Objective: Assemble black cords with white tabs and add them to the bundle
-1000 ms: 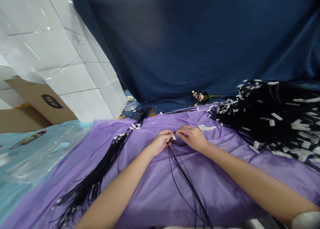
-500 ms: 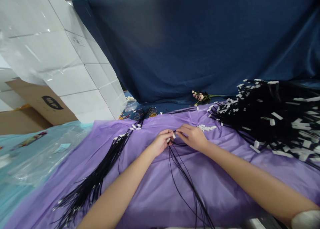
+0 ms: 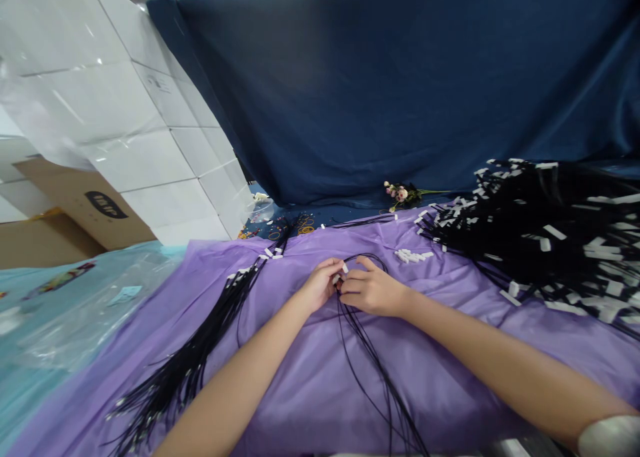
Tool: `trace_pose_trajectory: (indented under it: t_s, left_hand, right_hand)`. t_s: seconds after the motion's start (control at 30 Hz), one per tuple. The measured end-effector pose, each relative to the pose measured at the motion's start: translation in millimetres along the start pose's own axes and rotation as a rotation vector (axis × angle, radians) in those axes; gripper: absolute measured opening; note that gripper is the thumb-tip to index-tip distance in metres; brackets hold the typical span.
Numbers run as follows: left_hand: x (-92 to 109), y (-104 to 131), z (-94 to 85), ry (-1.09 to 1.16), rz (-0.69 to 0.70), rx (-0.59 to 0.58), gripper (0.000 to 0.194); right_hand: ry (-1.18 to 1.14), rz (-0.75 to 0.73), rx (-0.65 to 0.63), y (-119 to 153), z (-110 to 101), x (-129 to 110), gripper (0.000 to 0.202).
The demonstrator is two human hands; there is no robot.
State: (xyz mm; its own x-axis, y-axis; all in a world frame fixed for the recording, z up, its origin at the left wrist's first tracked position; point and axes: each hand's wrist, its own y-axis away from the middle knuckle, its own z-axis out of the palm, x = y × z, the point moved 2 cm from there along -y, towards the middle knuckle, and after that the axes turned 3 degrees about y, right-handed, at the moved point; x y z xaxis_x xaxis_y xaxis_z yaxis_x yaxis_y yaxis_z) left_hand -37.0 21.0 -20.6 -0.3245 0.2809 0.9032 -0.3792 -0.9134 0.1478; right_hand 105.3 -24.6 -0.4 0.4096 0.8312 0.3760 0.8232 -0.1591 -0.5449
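My left hand (image 3: 321,286) is closed in a pinch on several thin black cords (image 3: 371,342). A small white tab (image 3: 345,268) sticks up at its fingertips, with another just below. The cords' tails hang down over the purple cloth (image 3: 300,390) towards the front edge. Close against the left fingertips, my right hand (image 3: 373,289) has its lower fingers bent in at the cords, its index finger lifted apart. Its fingertips are partly hidden. Behind it, one black cord bows up in a loop (image 3: 373,255).
To the left lies a bundle of black cords (image 3: 200,340) with white tabs. A large heap of tabbed cords (image 3: 530,230) fills the right side. Loose white tabs (image 3: 413,256) lie behind my right hand. White boxes (image 3: 165,170) stack up at the left; artificial flowers (image 3: 400,192) lie at the back.
My right hand has come down and slightly left, from the upper tab to the cords below it. A cord loop now arches behind that hand. My left hand has barely moved.
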Motion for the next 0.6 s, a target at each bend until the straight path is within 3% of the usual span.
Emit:
trace_pose_trajectory:
  t_s: [0.17, 0.37, 0.6]
  left_hand:
    - [0, -1, 0.0, -0.008, 0.012, -0.025, 0.016]
    - [2, 0, 1.5, -0.035, 0.023, -0.006, 0.018]
    - [1, -1, 1.5, -0.007, -0.005, 0.044, 0.018]
  right_hand:
    - [-0.078, 0.111, 0.083, 4, -2, 8, 0.019]
    - [-0.453, 0.386, 0.194, 10, 0, 22, 0.011]
    - [-0.773, 0.616, 0.311, 10, -2, 28, 0.017]
